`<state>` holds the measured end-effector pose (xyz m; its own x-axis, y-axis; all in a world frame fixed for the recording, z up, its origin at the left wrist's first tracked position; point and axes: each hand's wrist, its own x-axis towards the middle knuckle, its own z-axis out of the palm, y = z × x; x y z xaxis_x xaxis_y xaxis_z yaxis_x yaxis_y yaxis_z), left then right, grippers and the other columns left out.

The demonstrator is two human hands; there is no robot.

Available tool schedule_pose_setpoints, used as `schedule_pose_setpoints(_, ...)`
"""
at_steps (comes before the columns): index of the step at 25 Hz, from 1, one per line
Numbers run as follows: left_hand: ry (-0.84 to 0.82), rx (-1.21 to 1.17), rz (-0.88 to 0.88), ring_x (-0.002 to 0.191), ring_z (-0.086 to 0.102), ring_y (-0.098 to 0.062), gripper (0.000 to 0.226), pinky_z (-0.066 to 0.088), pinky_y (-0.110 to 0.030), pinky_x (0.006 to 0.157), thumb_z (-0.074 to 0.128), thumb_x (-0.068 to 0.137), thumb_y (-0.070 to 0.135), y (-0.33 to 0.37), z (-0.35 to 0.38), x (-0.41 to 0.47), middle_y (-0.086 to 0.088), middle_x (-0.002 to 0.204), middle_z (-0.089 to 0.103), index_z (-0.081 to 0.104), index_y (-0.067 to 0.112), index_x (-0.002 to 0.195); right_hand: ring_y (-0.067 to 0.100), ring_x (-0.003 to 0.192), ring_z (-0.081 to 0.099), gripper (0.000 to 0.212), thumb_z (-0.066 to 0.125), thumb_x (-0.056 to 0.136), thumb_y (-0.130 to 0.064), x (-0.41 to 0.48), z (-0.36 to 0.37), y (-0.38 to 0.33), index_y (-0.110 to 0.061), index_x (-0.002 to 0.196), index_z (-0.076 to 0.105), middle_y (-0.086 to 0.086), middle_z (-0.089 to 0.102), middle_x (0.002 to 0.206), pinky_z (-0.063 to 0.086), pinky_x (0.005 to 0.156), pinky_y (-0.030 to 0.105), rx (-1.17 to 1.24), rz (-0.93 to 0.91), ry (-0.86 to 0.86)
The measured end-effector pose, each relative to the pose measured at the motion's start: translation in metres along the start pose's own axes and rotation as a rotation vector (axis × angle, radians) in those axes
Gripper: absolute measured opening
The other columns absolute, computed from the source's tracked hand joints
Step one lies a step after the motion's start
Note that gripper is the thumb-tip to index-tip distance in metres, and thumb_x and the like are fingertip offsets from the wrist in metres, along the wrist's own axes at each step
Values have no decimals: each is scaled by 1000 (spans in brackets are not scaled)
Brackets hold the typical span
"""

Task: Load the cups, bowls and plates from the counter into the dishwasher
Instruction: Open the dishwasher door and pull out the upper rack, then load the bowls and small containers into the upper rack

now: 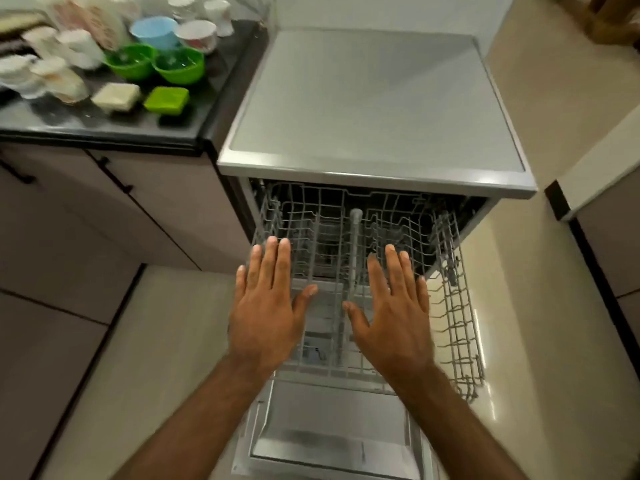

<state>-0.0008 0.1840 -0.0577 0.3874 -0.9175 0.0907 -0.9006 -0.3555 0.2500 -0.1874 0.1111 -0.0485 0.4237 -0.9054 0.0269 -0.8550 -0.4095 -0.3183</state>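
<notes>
both hands flat, fingers spread, left hand [268, 303] and right hand [394, 306] empty over pulled-out upper rack [453, 306], rack bare, dishes on counter [180, 123]

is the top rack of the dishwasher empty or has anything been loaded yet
Empty. The pulled-out upper rack shows only bare wire, both hands are open and hold nothing, and the dishes still sit on the counter.

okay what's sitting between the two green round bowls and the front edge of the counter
In the head view, two small square containers lie there: a cream one and a green one, side by side in front of the green bowls, on the dark counter.
</notes>
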Motion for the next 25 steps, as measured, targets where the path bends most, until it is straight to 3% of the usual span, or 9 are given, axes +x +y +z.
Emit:
schedule_pose_setpoints(13,222,7,-133,158,-10,-18,81,5,-46,128,22,103,70,-35,-240,-20,2,172,-6,-6,25,164,15,151,-26,85,51,96,-57,-7,-171,-177,-31,159,0,-3,-20,167,-1,125,53,172,-290,-2)
schedule_pose_setpoints(25,291,-13,-30,158,-6,-21,82,5,-48,127,24,101,69,-208,-343,-20,-2,171,0,2,21,164,20,155,-12,84,56,94,-53,-17,-171,-350,-26,160,11,2,-5,169,10,124,56,97,-215,158)
